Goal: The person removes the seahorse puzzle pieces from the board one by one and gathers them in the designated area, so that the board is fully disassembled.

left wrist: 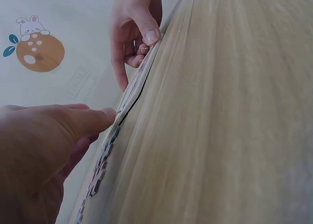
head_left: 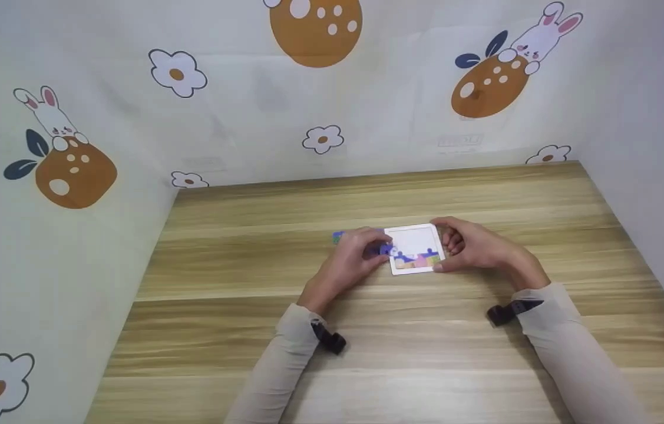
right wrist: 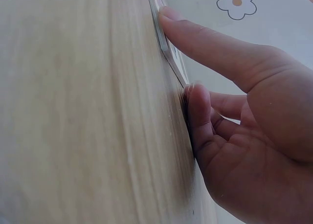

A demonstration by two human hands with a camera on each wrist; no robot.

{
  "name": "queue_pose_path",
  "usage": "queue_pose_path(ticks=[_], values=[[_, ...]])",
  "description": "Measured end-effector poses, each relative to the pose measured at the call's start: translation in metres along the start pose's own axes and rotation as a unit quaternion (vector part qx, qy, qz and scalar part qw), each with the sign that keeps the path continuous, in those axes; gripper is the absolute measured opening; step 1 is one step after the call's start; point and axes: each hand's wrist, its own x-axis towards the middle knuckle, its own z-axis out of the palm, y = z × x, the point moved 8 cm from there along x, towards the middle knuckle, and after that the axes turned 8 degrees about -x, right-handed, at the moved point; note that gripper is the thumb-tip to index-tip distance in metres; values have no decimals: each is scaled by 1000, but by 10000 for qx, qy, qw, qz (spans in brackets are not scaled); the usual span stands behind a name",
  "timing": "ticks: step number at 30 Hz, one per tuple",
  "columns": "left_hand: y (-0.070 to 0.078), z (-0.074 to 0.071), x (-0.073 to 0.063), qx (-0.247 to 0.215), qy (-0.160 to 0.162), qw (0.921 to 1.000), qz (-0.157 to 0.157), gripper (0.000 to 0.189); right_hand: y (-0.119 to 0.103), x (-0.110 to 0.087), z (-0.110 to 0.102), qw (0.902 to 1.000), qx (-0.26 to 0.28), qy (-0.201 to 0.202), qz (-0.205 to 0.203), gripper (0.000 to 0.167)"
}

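Observation:
A white-framed jigsaw puzzle board (head_left: 417,230) lies flat on the wooden table, its lower part filled with colourful pieces (head_left: 420,261) and its upper part bare white. At the board's left edge my left hand (head_left: 350,259) pinches a blue puzzle piece (head_left: 387,250) between thumb and fingers. My right hand (head_left: 476,244) grips the board's right side, thumb on the near corner and index finger at the far one; its other fingers curl inward. Loose puzzle pieces (left wrist: 100,168) lie beside the board under the left hand, mostly hidden in the head view.
Left of the left hand, a blue and green piece (head_left: 337,237) shows on the wooden table (head_left: 237,253). A pale cloth wall (head_left: 237,118) printed with rabbits, oranges and flowers stands behind the table and along its sides. Both wrists carry dark straps with cameras.

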Motion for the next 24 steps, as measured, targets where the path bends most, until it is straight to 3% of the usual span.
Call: queue_pose_path(ticks=[5, 9, 17, 24], values=[[-1, -1, -1, 429, 20, 9991, -34, 35, -1, 0, 0, 10000, 19, -22, 1, 98], [-1, -2, -2, 494, 78, 9987, 44, 31, -1, 0, 0, 10000, 46, -28, 4, 97], [2, -14, -5, 94, 390, 9985, 365, 35, 0, 0, 1, 9999, 93, -43, 32, 99], [-3, -28, -16, -391, 448, 9981, 151, 38, 1, 0, 1, 10000, 77, -43, 23, 99]])
